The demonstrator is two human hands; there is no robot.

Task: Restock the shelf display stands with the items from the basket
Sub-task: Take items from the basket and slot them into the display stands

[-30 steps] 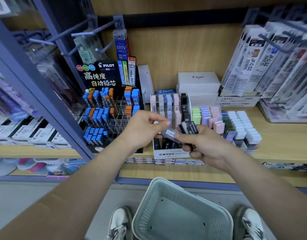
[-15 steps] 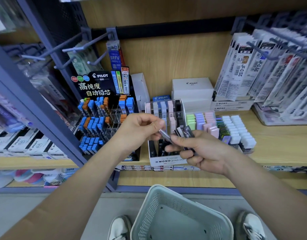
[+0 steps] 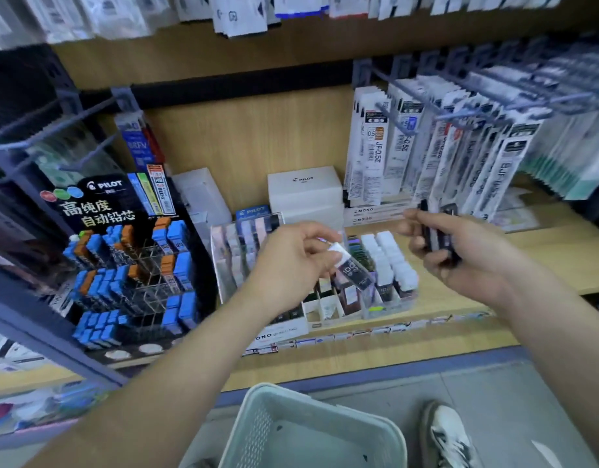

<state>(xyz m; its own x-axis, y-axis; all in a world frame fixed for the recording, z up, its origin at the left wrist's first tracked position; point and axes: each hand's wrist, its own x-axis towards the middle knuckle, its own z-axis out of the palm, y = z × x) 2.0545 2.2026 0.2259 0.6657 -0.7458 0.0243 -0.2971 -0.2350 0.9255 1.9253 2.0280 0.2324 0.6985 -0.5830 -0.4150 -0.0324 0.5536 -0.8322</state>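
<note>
**Lead case** [image 3: 352, 268]: dark body, white cap, held tilted in the air just above the near rows of the clear stand [image 3: 391, 298]; it is not yet in any slot. The left hand [image 3: 288, 265] pinches it near the cap, fingers [image 3: 320, 231] curled narrow around it. Well apart to the right, the right hand [image 3: 470, 258] grips a small bundle of spare cases [image 3: 438, 238], its fingers wrapped round them; their number cannot be told.

The clear stand rests on the wooden shelf [image 3: 548, 248]. Its far rows are filled with white-capped cases, and open compartments lie at its near left, beside the white MONO stand [image 3: 278, 332]. Further left is the black Pilot stand [image 3: 122, 261], which holds blue and orange cases. Refill packs [image 3: 389, 153] hang from hooks at the upper right. The basket [image 3: 254, 434] sits on the floor, nearest the viewer, below the shelf edge.

**Judged risks:**
- The case is pinched near one end only, so a twist while lowering it could let it slip onto the stand or the floor.
- The compartments look narrow and close-packed, so a tilted entry may jam or tip the neighbouring cases.
- The bundle on the right could shed a case if that grip relaxes.
- The cases look alike, which invites placement in the wrong row.
</note>
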